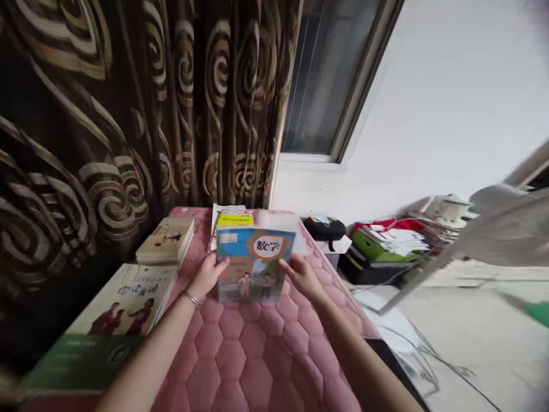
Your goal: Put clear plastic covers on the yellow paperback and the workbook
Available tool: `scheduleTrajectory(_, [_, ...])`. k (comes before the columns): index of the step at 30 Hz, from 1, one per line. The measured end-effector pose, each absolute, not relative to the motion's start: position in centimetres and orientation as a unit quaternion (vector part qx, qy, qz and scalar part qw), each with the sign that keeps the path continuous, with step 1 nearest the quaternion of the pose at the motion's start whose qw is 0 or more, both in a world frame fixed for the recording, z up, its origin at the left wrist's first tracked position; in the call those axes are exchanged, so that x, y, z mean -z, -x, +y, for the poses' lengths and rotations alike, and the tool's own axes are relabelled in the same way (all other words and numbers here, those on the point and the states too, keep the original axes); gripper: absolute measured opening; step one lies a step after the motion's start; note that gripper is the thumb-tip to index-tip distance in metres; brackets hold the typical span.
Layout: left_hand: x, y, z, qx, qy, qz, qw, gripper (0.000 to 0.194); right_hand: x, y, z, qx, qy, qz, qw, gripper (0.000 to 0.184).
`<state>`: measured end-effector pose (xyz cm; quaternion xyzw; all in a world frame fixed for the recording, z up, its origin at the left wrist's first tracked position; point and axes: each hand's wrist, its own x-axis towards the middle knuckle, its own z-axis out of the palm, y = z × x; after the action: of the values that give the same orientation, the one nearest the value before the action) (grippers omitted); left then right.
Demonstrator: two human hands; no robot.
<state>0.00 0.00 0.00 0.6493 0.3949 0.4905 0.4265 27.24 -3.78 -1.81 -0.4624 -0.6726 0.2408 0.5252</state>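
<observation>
A blue textbook with large characters in a white oval and two cartoon children on its cover is held upright, facing me. My left hand grips its left edge, thumb on the cover and a bracelet at the wrist. Its right edge is pinched by my right hand, thumb in front. The fingers behind the book are hidden. Past its top edge lie a yellow-covered book and other pale books or papers, partly covered by the textbook.
A pink quilted cover lies beneath. At left are a large green-and-white book and a stack of tan books, beside a dark curtain. A black case, piled bags and papers and cables stand at right.
</observation>
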Motion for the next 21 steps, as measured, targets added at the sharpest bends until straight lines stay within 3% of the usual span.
scheduleTrajectory(4, [-1.1, 0.7, -0.6, -0.474, -0.691, 0.357, 0.413, 0.052, 1.4, -28.0, -4.3, -0.197, 0.46, -0.669, 0.549, 0.034])
scheduleTrajectory(9, [-2.0, 1.7, -1.0, -0.476, -0.777, 0.299, 0.285, 0.026, -0.6, -28.0, -5.6, -0.112, 0.436, -0.695, 0.56, 0.018])
scheduleTrajectory(14, [-1.4, 2.2, -1.7, -0.481, -0.804, 0.265, 0.227, 0.027, -0.8, -27.9, -6.1, -0.089, 0.439, -0.721, 0.529, 0.023])
scheduleTrajectory(21, [-2.1, 1.9, -1.1, -0.473, -0.759, 0.361, 0.264, 0.025, -0.8, -27.9, -5.0, -0.101, 0.453, -0.682, 0.565, 0.022])
